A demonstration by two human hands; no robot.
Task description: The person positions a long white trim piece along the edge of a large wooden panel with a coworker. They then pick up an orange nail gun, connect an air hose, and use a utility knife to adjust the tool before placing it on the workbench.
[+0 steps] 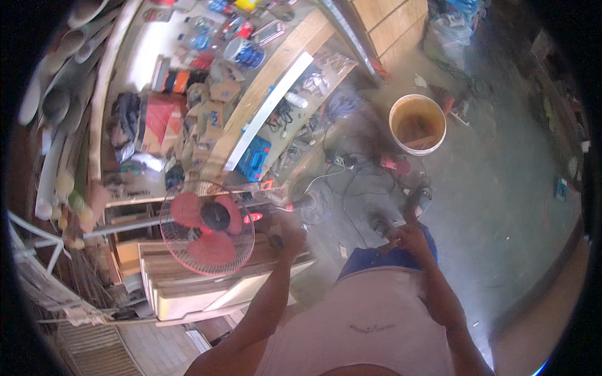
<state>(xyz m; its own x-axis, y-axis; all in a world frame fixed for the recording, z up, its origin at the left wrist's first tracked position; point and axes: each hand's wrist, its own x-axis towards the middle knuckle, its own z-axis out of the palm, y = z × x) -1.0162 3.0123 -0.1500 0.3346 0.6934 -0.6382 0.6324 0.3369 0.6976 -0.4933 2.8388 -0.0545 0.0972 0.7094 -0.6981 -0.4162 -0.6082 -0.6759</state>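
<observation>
Left hand (291,238), right hand (409,239) — grips blurred, cannot tell, white-rimmed bucket (406,111) — brown contents (419,132) indistinct

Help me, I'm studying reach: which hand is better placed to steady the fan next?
Probably the left hand: it is much closer to the red-bladed fan. The right hand is farther off, by the blue shorts. Blur obscures both grips.

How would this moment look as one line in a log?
left hand: beside fan, grip unclear | right hand: by shorts, grip unclear | bucket: open-topped, on floor
</observation>
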